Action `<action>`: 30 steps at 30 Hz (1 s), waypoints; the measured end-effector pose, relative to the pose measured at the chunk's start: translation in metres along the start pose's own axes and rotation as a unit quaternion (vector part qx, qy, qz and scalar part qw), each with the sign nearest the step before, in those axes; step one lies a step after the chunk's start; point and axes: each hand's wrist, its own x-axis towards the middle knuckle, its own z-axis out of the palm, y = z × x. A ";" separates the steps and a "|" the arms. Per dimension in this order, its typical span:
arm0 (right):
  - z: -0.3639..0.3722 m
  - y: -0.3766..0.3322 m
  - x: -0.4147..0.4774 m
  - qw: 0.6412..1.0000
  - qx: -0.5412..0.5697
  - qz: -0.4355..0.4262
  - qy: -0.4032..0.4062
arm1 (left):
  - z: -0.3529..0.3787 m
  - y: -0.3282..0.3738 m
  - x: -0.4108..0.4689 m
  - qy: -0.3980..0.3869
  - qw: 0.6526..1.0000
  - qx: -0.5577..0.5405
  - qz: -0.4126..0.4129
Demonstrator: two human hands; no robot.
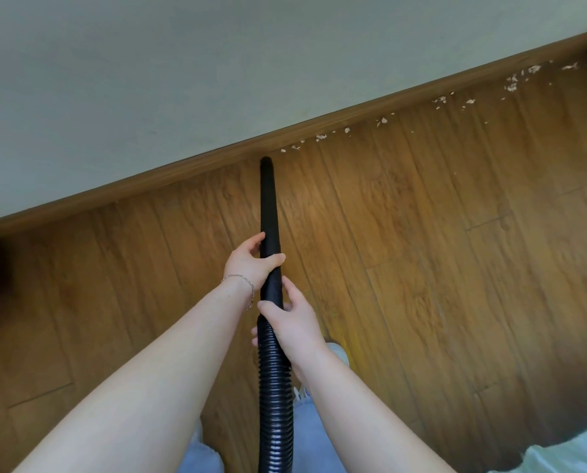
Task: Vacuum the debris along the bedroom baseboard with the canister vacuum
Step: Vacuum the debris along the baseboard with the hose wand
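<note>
Vacuum nozzle [268, 199] tip right up at the wooden baseboard [183, 165], both hands on it.

Left hand [247, 262] wraps the black tube further out, right hand [294, 324] grips nearer, where the tube meets the ribbed hose [274, 397]. Pale debris [381, 121] sits along the baseboard, trailing off right of the tip and well away from the hands, on the wood floor [422, 250].

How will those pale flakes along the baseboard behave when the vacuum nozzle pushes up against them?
The flakes look thin, ragged and tiny, so probably very light and likely to scatter or skid on the smooth wood floor if nudged. They lie loose and apart, not clumped, so suction should lift them easily. Some hug the baseboard, where the round nozzle may miss them.
</note>
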 end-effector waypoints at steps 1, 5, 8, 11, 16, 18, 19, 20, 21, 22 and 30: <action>0.001 -0.001 0.001 1.000 -0.019 -0.001 0.001 | -0.002 0.001 0.002 0.002 1.000 0.005 0.002; -0.002 -0.005 0.004 0.998 -0.052 -0.015 0.025 | 0.003 0.008 0.009 0.001 1.000 0.015 0.005; -0.009 -0.008 0.007 0.997 -0.046 -0.017 0.053 | 0.018 0.013 0.011 -0.007 1.000 0.001 -0.001; -0.023 -0.009 0.010 0.997 -0.023 -0.011 0.073 | 0.033 0.018 0.012 -0.035 0.999 0.000 -0.015; -0.052 -0.017 0.018 0.996 -0.013 -0.005 0.086 | 0.057 0.032 0.016 -0.062 0.995 -0.051 -0.067; -0.061 -0.021 0.020 0.996 -0.019 -0.001 0.087 | 0.064 0.035 0.016 -0.073 0.990 -0.076 -0.097; -0.066 -0.023 0.020 0.996 -0.029 0.000 0.088 | 0.067 0.037 0.014 -0.081 0.987 -0.084 -0.108; -0.069 -0.025 0.020 0.995 -0.038 -0.001 0.088 | 0.070 0.038 0.013 -0.087 0.986 -0.087 -0.116; -0.072 -0.027 0.020 0.995 -0.046 0.000 0.087 | 0.072 0.040 0.012 -0.089 0.985 -0.088 -0.120; -0.074 -0.029 0.019 0.995 -0.052 0.001 0.084 | 0.074 0.041 0.011 -0.087 0.985 -0.088 -0.120; -0.081 -0.048 0.022 0.994 -0.052 0.030 0.090 | 0.083 0.060 0.016 -0.065 0.989 -0.077 -0.109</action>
